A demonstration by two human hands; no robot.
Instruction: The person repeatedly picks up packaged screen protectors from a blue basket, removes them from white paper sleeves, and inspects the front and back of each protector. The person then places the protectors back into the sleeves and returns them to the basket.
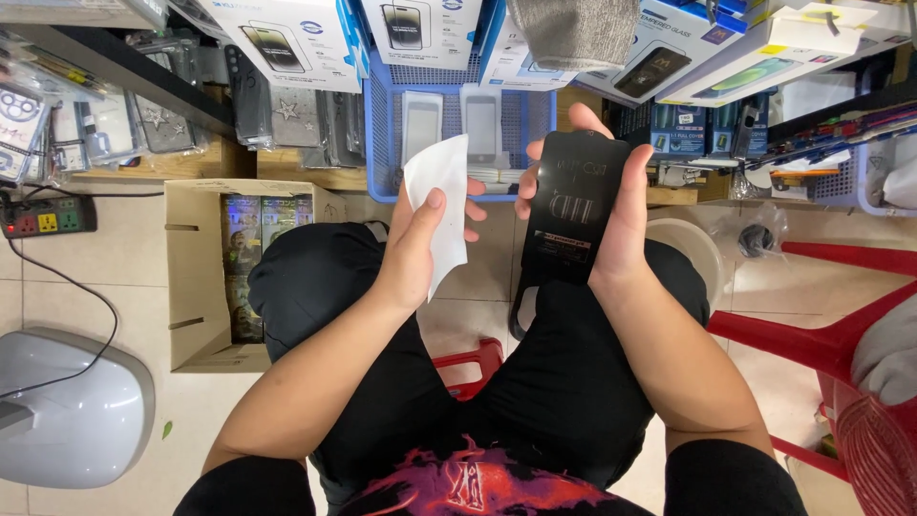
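Left hand (413, 250) and right hand (611, 205) raised, fingers curled, gripping

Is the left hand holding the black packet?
No, the left hand holds a white sheet; the black packet is in the right hand.

You are over a tiled floor (115, 277). On it, at your left, an open cardboard box (196, 287) stands against the wooden shelf (153, 167). A power strip (46, 215) lies at the far left, a grey cover (67, 411) below it. A red stool (473, 363) stands beneath you, red chairs (821, 325) to the right.
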